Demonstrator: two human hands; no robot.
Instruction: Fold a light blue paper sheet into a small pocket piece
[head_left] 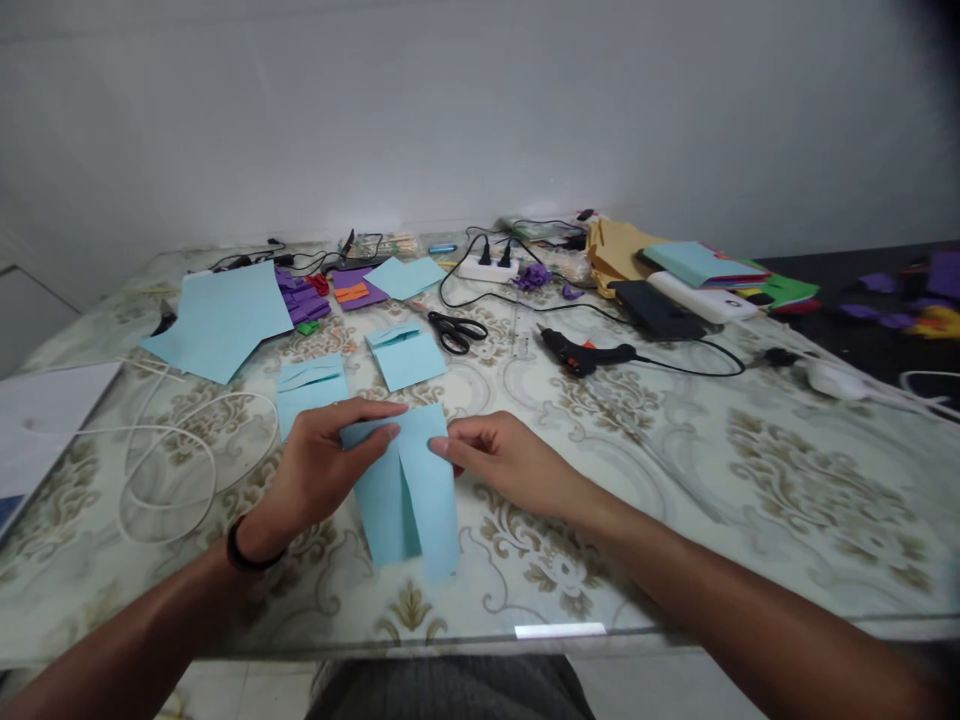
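Observation:
Between my hands is a light blue sheet of paper (435, 490), held up at its top edge and partly folded, with a gap between its two flaps. My left hand (319, 465) pinches its upper left part between thumb and fingers. On the upper right edge, the thumb and fingers of my right hand (499, 455) close on the same paper. Just behind lie two folded light blue paper pieces, one (311, 385) partly covered by my left hand and another (407, 357) close to the black-handled scissors (457, 332).
A black glue gun (577, 352) lies right of centre, its cord running to the right. Larger blue sheets (232, 315) and purple paper strips (304, 298) are at the back left. A white cable (210, 480) loops at left. A white power strip (487, 268) sits near the wall.

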